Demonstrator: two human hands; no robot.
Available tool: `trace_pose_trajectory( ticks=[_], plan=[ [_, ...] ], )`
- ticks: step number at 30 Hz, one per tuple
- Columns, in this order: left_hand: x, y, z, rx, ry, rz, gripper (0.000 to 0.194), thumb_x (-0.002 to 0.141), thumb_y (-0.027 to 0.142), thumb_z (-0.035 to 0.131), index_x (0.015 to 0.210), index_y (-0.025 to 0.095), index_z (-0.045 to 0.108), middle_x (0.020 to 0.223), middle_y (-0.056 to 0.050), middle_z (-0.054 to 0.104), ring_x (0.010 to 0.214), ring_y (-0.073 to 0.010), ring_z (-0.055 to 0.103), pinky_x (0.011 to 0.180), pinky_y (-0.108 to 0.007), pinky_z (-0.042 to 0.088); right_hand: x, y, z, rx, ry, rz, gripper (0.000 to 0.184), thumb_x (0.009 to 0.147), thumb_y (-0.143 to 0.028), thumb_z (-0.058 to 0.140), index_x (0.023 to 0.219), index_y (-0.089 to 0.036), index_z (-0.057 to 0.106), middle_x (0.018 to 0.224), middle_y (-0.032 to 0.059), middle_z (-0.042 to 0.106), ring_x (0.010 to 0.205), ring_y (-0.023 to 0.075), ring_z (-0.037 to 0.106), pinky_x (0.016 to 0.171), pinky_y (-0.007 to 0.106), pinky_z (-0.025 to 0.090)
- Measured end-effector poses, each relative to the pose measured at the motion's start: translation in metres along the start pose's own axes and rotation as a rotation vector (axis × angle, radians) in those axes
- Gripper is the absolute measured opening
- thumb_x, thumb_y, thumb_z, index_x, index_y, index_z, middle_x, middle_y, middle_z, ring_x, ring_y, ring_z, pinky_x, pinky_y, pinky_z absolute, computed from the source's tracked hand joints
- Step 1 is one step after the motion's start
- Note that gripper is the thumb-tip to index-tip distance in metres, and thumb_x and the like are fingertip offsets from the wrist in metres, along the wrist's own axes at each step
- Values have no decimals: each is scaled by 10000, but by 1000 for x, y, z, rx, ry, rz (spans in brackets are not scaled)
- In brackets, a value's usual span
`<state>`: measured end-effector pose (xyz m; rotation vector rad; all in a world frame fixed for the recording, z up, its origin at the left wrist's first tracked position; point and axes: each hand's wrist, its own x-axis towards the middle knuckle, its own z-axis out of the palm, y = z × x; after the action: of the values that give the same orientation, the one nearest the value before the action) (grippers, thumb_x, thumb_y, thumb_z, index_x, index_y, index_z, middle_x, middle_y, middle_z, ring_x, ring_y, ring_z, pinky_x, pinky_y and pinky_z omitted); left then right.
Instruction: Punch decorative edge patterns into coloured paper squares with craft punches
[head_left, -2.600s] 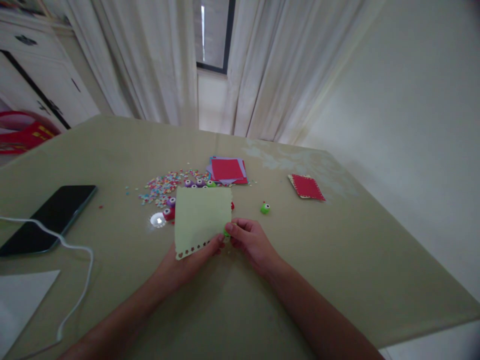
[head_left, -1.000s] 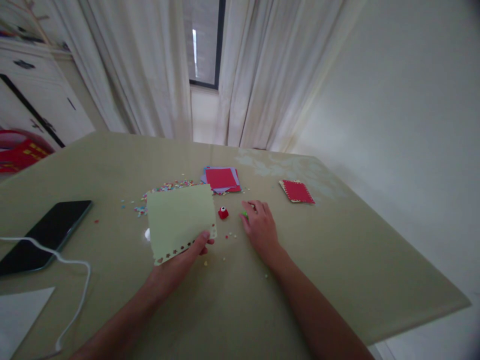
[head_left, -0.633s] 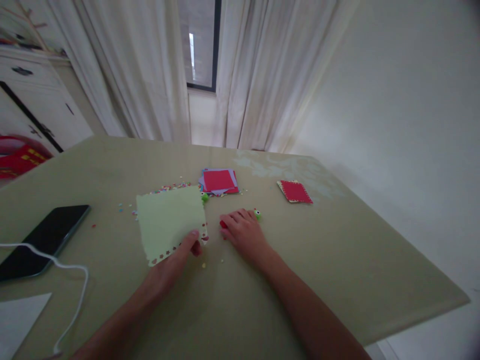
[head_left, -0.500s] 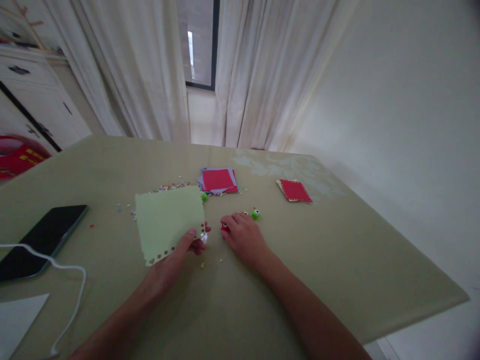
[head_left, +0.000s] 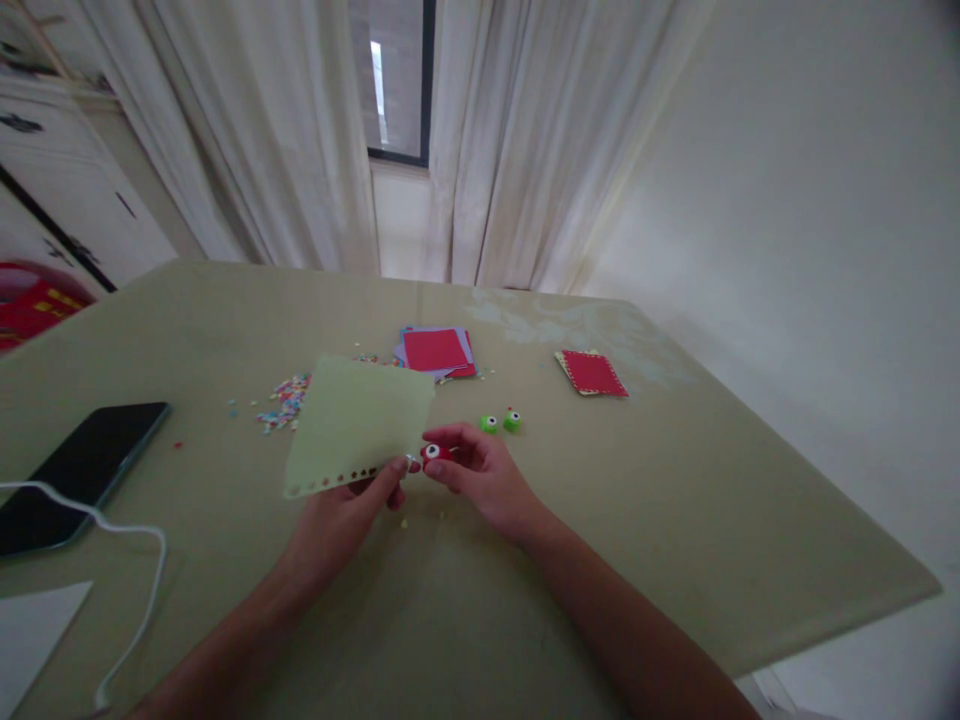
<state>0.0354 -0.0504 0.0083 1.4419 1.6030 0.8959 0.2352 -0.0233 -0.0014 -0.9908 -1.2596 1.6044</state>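
So the left hand (head_left: 346,505) has a pale green square paper sheet with a punched edge (head_left: 360,420) pinched by its bottom edge, and the right hand (head_left: 487,478) grips a rounded, glossy-looking red one-eyed figure (head_left: 435,455) just beside it, near two small rounded green figures (head_left: 500,422) on the table (head_left: 637,540).

Things are lying about a tabletop (head_left: 637,520).
Left, a cable (head_left: 163,560) is crossing a smartphone (head_left: 94,450) behind a paper sheet (head_left: 37,640); confetti (head_left: 289,400) is lying left of a paper stack (head_left: 435,351), a card stack (head_left: 592,373) right; toy figurines (head_left: 489,424) are sitting nearer, between.
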Motion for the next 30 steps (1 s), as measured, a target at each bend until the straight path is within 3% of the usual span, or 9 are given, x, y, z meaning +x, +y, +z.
trace_pose_trajectory(
  ticks=[3, 6, 17, 25, 30],
  plan=[
    [-1, 3, 0, -105, 19, 12, 474, 835, 630, 640, 527, 270, 649, 654, -54, 750, 700, -280, 716, 700, -382, 561, 0, -3, -1, 40, -33, -18, 354, 844, -496, 855, 1087, -247, 786, 901, 12, 729, 715, 140, 588, 655, 279, 452],
    [-1, 4, 1, -124, 16, -11, 469, 829, 617, 670, 532, 254, 661, 667, -65, 767, 700, -274, 725, 702, -382, 566, 0, -2, -1, 99, -15, -35, 304, 862, -484, 845, 1055, -255, 791, 961, 22, 746, 830, 157, 639, 736, 284, 474],
    [-1, -1, 7, -217, -16, -5, 383, 816, 582, 705, 659, 233, 702, 663, -61, 775, 660, -252, 744, 656, -361, 601, 3, 1, -1, 182, 32, 27, 525, 764, -434, 932, 1192, -243, 696, 955, 21, 784, 796, 159, 680, 666, 267, 460],
    [-1, -8, 9, -112, -14, 33, 376, 827, 590, 686, 693, 243, 737, 657, -50, 789, 658, -275, 767, 673, -382, 616, 3, 6, 1, 189, 63, 16, 412, 741, -415, 952, 1049, -215, 766, 934, 18, 783, 800, 147, 666, 726, 277, 479],
    [-3, -5, 11, -101, -30, 62, 348, 820, 561, 673, 632, 270, 710, 647, -43, 791, 638, -274, 772, 650, -376, 627, 3, 8, 3, 297, 53, 64, 457, 683, -416, 989, 1007, -214, 738, 912, 0, 786, 740, 142, 687, 722, 285, 512]
  ],
)
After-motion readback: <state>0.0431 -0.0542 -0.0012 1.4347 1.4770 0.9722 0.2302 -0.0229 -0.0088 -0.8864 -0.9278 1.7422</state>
